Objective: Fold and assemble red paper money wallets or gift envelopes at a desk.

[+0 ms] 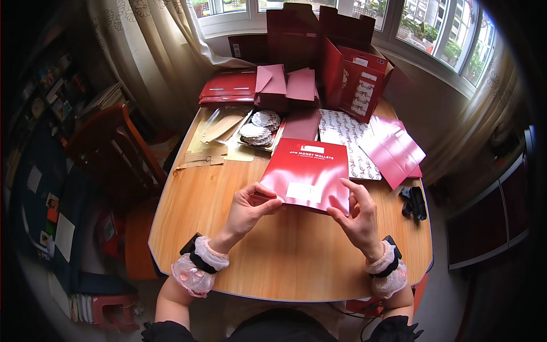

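A flat red cardboard packet (310,171) with white labels is tilted above the wooden table, its near edge toward me. My left hand (249,210) pinches its near left corner between thumb and fingers. At the near right corner, my right hand (361,218) has its thumb and curled fingers on either side of the edge, gripping it. Just beyond the packet lie a patterned white sheet (354,145) and shiny pink-red folded cards (393,149). To its left, round patterned pieces (256,134) are stacked in a tray.
Red packets (229,85) and pink envelopes (301,85) are stacked at the table's back. A tall open red box (358,80) stands at back right. Tan paper strips (200,157) lie left, a black object (414,203) near the right edge. A wooden chair (117,154) stands left.
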